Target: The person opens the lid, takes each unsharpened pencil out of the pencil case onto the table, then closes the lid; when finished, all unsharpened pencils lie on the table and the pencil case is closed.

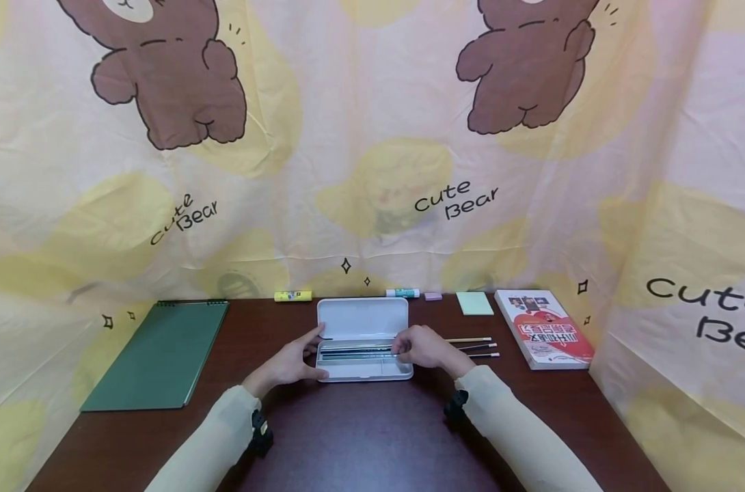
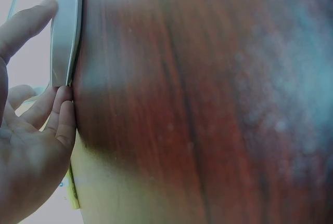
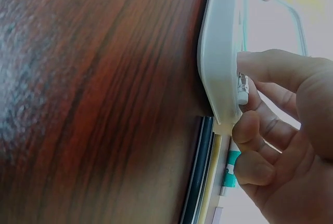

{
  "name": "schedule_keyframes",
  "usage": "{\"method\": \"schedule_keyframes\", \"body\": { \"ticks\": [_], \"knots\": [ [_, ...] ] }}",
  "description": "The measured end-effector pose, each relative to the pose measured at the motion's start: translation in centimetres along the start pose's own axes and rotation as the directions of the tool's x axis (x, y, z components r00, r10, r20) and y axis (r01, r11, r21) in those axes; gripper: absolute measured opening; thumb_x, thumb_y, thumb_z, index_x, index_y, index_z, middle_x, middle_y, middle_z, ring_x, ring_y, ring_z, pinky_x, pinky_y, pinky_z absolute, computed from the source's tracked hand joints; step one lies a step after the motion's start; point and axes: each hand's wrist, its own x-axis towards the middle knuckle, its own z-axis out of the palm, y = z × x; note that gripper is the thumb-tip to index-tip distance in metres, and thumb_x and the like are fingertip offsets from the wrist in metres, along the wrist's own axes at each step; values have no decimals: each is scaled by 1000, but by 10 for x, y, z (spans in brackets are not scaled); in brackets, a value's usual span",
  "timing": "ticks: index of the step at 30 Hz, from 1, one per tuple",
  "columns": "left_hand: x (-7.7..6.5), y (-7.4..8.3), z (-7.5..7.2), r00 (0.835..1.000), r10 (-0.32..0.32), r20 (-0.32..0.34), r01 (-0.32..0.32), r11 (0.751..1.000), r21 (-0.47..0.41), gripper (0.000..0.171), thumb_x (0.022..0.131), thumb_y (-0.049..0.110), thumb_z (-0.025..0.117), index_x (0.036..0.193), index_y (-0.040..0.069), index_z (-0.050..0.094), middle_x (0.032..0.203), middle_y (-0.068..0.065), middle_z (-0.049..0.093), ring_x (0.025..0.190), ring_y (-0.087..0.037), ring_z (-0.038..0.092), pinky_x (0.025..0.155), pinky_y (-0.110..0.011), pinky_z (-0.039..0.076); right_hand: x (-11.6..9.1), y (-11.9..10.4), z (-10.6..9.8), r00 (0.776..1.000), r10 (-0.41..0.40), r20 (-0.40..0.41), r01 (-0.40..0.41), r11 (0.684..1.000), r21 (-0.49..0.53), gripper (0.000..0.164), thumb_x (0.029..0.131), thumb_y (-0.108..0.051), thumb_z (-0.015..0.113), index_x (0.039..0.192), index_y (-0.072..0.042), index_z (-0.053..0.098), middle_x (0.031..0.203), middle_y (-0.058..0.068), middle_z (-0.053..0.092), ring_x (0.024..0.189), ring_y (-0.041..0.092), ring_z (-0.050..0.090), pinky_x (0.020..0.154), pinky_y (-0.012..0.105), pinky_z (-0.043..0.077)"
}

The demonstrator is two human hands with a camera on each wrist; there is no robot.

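Observation:
A white pencil case lies on the table with its lid raised at the back. Dark pencils lie lengthwise inside it, above a bare lower compartment. My left hand holds the case by its left end, thumb at the front corner and fingers farther back. At the right end of the case, my right hand pinches a pencil; its white eraser end pokes out under the thumb in the right wrist view. The rest of that pencil is partly hidden by the fingers.
Three pencils lie on the table right of the case, partly behind my right hand. Along the back are a yellow box-like stick, a glue stick, a purple eraser and sticky notes. A green notebook lies left, a book right.

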Motion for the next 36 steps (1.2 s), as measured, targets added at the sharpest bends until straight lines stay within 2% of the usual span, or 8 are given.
{"method": "schedule_keyframes", "body": {
  "ticks": [11, 18, 27, 36],
  "knots": [
    [-1, 1, 0, 1000, 19, -2, -19, 1000, -5, 109, 74, 29, 90, 160, 27, 23, 142, -7, 53, 130, -25, 52, 114, -48, 42, -4, 2, -8, 999, -35, -34, 34, 999, -17, 6, 87, -14, 75, 87, -20, 76, 77, -12, 66, 74, 9, 56, 69, 26, 48],
    [-1, 2, -1, 1000, 30, -3, -30, 999, -13, 109, 73, 28, 90, 160, 25, 24, 140, -7, 54, 128, -25, 53, 113, -48, 42, -17, 11, -22, 996, -38, -85, 39, 999, 11, 5, 87, -13, 76, 89, -18, 76, 81, -11, 68, 76, 10, 55, 69, 27, 47],
    [-1, 0, -1, 999, 33, 1, -33, 999, -10, 110, 73, 29, 90, 160, 25, 24, 138, -8, 55, 128, -25, 53, 112, -49, 43, -43, 44, -41, 990, 60, -125, -54, 997, 48, 5, 89, -16, 75, 92, -19, 77, 89, -10, 72, 84, 13, 57, 79, 33, 48],
    [-2, 1, -1, 999, 34, 0, -34, 999, -10, 110, 73, 28, 90, 160, 25, 24, 141, -7, 54, 128, -25, 53, 113, -48, 43, -73, 85, -63, 978, 123, -167, -118, 992, 39, 4, 89, -21, 75, 93, -20, 77, 91, -8, 72, 84, 15, 56, 76, 32, 45]
  ]
}}
